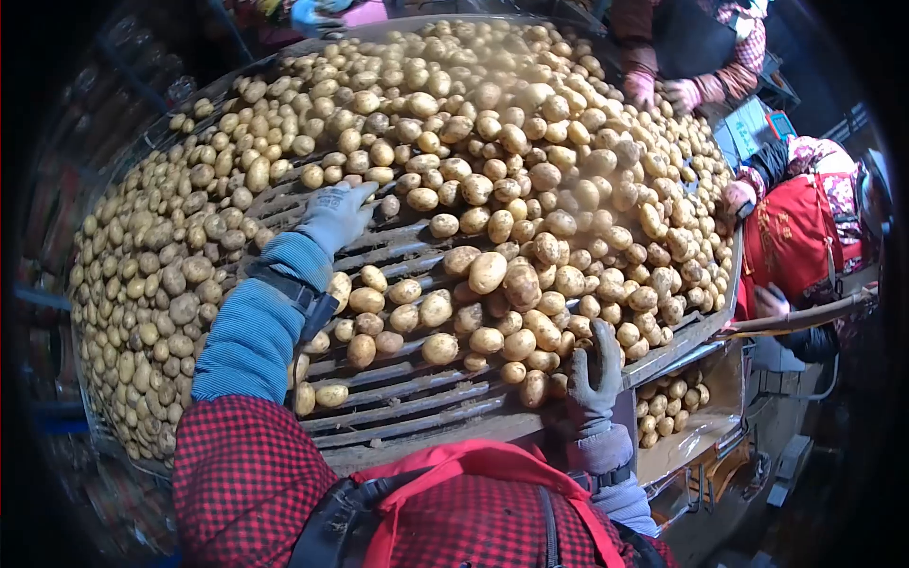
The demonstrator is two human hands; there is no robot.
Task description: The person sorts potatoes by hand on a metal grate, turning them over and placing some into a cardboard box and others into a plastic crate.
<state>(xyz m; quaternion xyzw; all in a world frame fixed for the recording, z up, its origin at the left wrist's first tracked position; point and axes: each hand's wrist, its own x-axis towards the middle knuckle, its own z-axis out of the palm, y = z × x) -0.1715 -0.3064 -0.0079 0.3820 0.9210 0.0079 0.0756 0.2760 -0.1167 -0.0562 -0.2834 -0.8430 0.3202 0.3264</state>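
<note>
Many potatoes (488, 272) lie heaped over a slatted metal table (398, 398), with bare slats showing near its front and centre. My left hand (338, 213), in a pale grey glove, reaches over the slats, its fingers at the edge of the pile beside a few potatoes. What its fingers hold, if anything, is hidden. My right hand (597, 379), in a dark grey glove, is at the front edge of the table with thumb and fingers spread apart, beside the nearest potatoes. Nothing shows between its fingers.
Below the right front edge is a box (724, 402) with more potatoes. A co-worker's pink-gloved hands (663, 93) touch the pile at the back right. Another person in a red apron (793, 232) stands at the right edge. A blue-gloved hand (317, 17) is at the far side.
</note>
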